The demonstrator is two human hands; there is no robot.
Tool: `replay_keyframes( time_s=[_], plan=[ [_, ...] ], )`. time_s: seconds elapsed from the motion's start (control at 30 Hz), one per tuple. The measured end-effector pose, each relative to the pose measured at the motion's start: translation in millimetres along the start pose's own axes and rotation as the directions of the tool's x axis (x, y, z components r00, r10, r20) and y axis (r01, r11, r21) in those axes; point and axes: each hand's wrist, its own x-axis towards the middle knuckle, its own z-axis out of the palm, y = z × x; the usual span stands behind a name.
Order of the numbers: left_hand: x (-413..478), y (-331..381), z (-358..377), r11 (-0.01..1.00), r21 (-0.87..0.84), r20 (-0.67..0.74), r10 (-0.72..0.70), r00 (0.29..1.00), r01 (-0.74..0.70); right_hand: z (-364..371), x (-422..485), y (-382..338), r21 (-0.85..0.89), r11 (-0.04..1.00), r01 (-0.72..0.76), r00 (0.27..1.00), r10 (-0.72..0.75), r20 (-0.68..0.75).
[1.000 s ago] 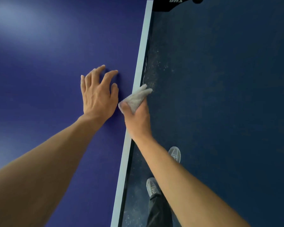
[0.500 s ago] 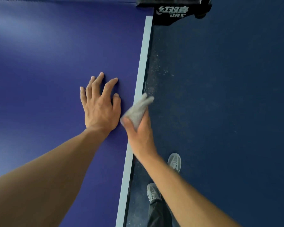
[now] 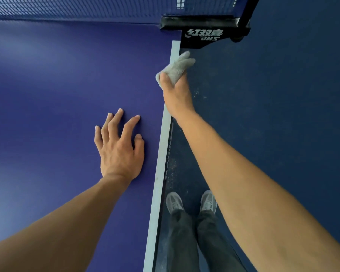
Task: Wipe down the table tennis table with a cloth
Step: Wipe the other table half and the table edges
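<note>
Grey-white crumpled cloth [image 3: 178,68] sits bunched in the right hand [image 3: 176,95], whose fingers and thumb curl round it. The hand presses it against the pale side edge [image 3: 161,163] of the purple-blue table tennis desk [image 3: 67,95], just short of the black net clamp with white lettering [image 3: 202,35]. The left hand [image 3: 119,152] lies flat on the desk, fingers spread wide and holding nothing, nearer the person than the cloth. A dark mesh net [image 3: 86,6] crosses the far end. Grey shoes [image 3: 174,202] stand on the dark blue floor [image 3: 283,114] beside the desk.
</note>
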Motion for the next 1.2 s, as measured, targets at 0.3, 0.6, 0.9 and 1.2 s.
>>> replay_keyframes(
  time_s=[0.3, 0.6, 0.9, 1.2],
  plan=[
    [2, 2, -4, 0.999, 0.041, 0.052, -0.008, 0.999, 0.006, 12, -109, 40, -0.011, 0.997, -0.073, 0.996, 0.073, 0.056],
    [2, 2, -3, 1.0, 0.028, 0.045, -0.005, 0.999, 0.004, -1, 70, -27, -0.065, 0.988, -0.139, 0.989, 0.135, -0.056],
    [2, 3, -5, 0.999, 0.028, 0.032, 0.015, 0.999, -0.016, 13, -85, 25, 0.0, 0.986, -0.165, 0.986, 0.165, -0.019],
    [3, -2, 1, 0.999, 0.039, 0.014, 0.036, 0.999, -0.036, 14, 32, -23, 0.016, 0.986, -0.167, 0.972, 0.167, -0.166]
  ],
)
